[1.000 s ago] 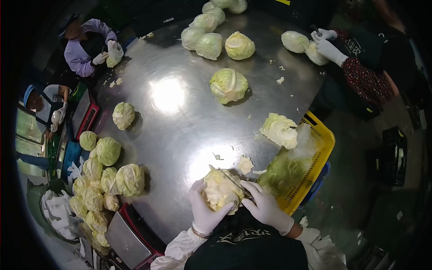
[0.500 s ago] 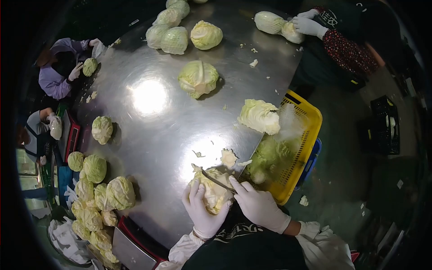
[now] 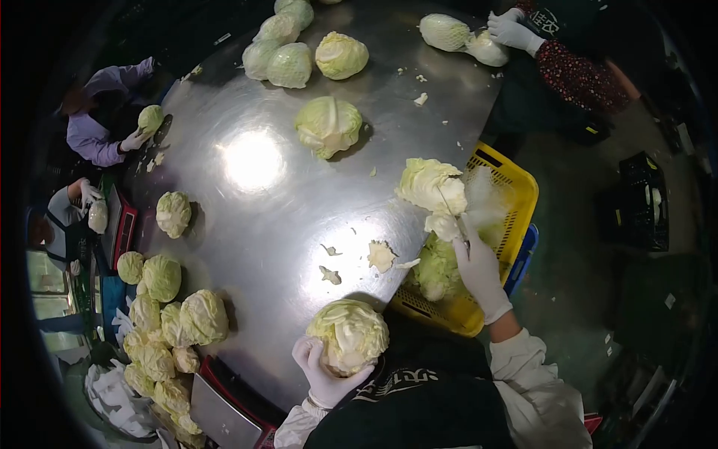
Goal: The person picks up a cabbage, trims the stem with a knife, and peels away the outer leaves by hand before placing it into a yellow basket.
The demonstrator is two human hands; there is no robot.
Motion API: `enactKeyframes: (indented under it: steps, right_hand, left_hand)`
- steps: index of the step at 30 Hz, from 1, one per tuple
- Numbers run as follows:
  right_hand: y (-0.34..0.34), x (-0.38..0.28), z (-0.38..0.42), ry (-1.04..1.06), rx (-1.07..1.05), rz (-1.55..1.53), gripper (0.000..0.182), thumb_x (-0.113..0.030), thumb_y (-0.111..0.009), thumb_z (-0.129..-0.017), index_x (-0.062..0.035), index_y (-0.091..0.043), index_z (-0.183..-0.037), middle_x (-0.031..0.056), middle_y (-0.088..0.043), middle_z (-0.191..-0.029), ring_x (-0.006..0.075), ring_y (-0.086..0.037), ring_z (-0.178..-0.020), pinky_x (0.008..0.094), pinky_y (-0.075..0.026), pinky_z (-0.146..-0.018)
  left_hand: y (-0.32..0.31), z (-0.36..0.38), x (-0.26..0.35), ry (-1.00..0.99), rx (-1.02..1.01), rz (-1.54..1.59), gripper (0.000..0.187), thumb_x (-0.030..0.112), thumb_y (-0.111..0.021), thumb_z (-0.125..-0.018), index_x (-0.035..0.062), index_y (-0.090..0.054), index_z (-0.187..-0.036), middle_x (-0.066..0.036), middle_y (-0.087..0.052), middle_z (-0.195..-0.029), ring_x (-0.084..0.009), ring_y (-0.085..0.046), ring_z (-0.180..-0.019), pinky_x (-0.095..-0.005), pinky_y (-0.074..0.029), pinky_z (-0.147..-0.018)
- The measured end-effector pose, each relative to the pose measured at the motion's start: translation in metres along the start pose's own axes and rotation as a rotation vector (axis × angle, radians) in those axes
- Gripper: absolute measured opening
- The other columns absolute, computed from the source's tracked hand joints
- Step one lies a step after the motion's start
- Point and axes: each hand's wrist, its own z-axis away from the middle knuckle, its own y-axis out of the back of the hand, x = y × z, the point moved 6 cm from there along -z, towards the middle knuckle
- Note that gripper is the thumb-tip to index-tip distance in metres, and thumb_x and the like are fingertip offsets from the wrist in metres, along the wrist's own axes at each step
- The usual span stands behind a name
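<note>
A pale green cabbage (image 3: 348,337) rests at the table's near edge, its trimmed side partly facing up. My gloved left hand (image 3: 325,378) is closed around its lower left side. Out to the right, over the yellow crate (image 3: 527,179), my gloved right hand (image 3: 480,273) is wrapped round a knife (image 3: 464,228), its thin blade pointing up and left. Beside the blade is a pale piece of cabbage leaf (image 3: 443,226). Just beyond lies a large loose outer leaf (image 3: 430,185) on the table edge. Green leaves (image 3: 437,269) fill part of the crate.
Leaf scraps (image 3: 381,256) lie ahead of my cabbage. A pile of cabbages (image 3: 202,318) and a scale (image 3: 224,411) are at left. Single cabbages (image 3: 327,126) and net-wrapped ones (image 3: 289,66) stand farther off. Several co-workers are around the table; one's gloved hands (image 3: 516,31) touch a wrapped cabbage.
My right hand with the knife has moved from the cabbage rightward and up, over the crate. The cabbage in my left hand has turned and stands more upright. Another scrap lies on the table.
</note>
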Motion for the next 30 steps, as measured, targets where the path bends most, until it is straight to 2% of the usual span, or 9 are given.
enactKeyframes:
  steps: [4,6,9,18,20,22,24,26,30]
  right_hand:
    - [-0.018,-0.075,0.062,0.155,-0.282,-0.371,0.079,-0.042,-0.079,-0.087,0.0003,-0.047,-0.145,0.0163,-0.069,-0.12,0.0334,-0.071,-0.091,0.0429,-0.057,-0.08]
    - [-0.044,-0.1,0.091,0.182,-0.548,-0.471,0.08,-0.044,-0.083,-0.083,0.0031,-0.049,-0.138,0.0155,-0.067,-0.118,0.0291,-0.07,-0.092,0.0405,-0.057,-0.081]
    - [-0.064,-0.107,0.103,0.266,-0.497,-0.451,0.064,-0.029,-0.087,-0.082,0.0046,-0.054,-0.126,0.0136,-0.058,-0.116,0.0213,-0.062,-0.094,0.0323,-0.052,-0.08]
    - [-0.057,-0.097,0.1,0.385,-0.449,-0.589,0.045,-0.015,-0.075,-0.086,0.0071,-0.058,-0.121,0.0185,-0.067,-0.114,0.0277,-0.07,-0.099,0.035,-0.056,-0.085]
    - [-0.068,-0.063,0.093,0.107,-0.438,-0.741,0.024,-0.007,-0.07,-0.086,0.0047,-0.063,-0.106,0.0132,-0.072,-0.093,0.022,-0.073,-0.081,0.0331,-0.057,-0.075]
    - [-0.062,-0.033,0.074,0.156,-0.199,-0.414,0.012,-0.01,-0.067,-0.088,-0.0019,-0.064,-0.096,0.0079,-0.068,-0.074,0.0198,-0.069,-0.065,0.0338,-0.055,-0.063]
    - [-0.055,-0.018,0.063,0.231,-0.167,0.002,0.022,-0.017,-0.07,-0.087,-0.0051,-0.066,-0.105,0.0078,-0.068,-0.077,0.0233,-0.069,-0.065,0.0372,-0.054,-0.062]
    - [-0.043,-0.055,0.07,0.316,-0.228,-0.206,0.051,-0.03,-0.078,-0.084,-0.0073,-0.066,-0.128,0.0125,-0.069,-0.11,0.026,-0.072,-0.078,0.037,-0.057,-0.069]
    - [-0.052,-0.13,0.092,0.471,-0.589,-0.427,0.078,-0.047,-0.086,-0.081,-0.002,-0.058,-0.138,0.0173,-0.057,-0.141,0.0209,-0.069,-0.083,0.0314,-0.056,-0.076]
  left_hand:
    - [-0.004,-0.008,0.006,0.263,0.029,-0.054,0.106,0.035,-0.101,-0.057,0.0082,-0.048,-0.144,-0.016,-0.036,-0.124,-0.0338,-0.043,-0.118,-0.0457,-0.042,-0.101]
    - [-0.011,-0.011,0.007,0.297,0.056,-0.055,0.105,0.035,-0.101,-0.057,0.0079,-0.049,-0.145,-0.016,-0.036,-0.122,-0.0324,-0.043,-0.116,-0.044,-0.043,-0.1]
    - [-0.013,-0.01,0.015,0.23,0.064,-0.118,0.103,0.035,-0.101,-0.056,0.0087,-0.051,-0.142,-0.015,-0.035,-0.122,-0.0316,-0.042,-0.114,-0.0436,-0.042,-0.098]
    - [-0.015,-0.017,0.016,0.269,-0.039,-0.192,0.105,0.029,-0.099,-0.059,0.0036,-0.044,-0.144,-0.014,-0.03,-0.126,-0.0277,-0.043,-0.12,-0.0413,-0.042,-0.105]
    - [-0.007,-0.018,0.0,0.332,0.06,-0.052,0.107,0.034,-0.1,-0.058,0.0056,-0.044,-0.146,-0.014,-0.031,-0.125,-0.0301,-0.04,-0.119,-0.0432,-0.041,-0.103]
    - [0.002,-0.018,-0.01,0.34,0.04,-0.023,0.11,0.033,-0.098,-0.061,0.0031,-0.038,-0.147,-0.014,-0.029,-0.128,-0.0296,-0.04,-0.122,-0.0433,-0.039,-0.108]
    - [0.008,-0.008,-0.028,0.404,0.081,0.184,0.11,0.033,-0.098,-0.062,0.0026,-0.035,-0.147,-0.014,-0.03,-0.128,-0.0294,-0.04,-0.123,-0.0437,-0.037,-0.11]
    - [0.012,0.003,-0.036,0.422,0.071,0.158,0.108,0.035,-0.097,-0.064,0.0022,-0.033,-0.145,-0.014,-0.03,-0.128,-0.0296,-0.04,-0.123,-0.0439,-0.036,-0.112]
    - [0.01,-0.004,-0.009,0.351,0.049,0.027,0.104,0.035,-0.099,-0.063,0.0032,-0.037,-0.14,-0.015,-0.031,-0.128,-0.0305,-0.04,-0.124,-0.0455,-0.037,-0.112]
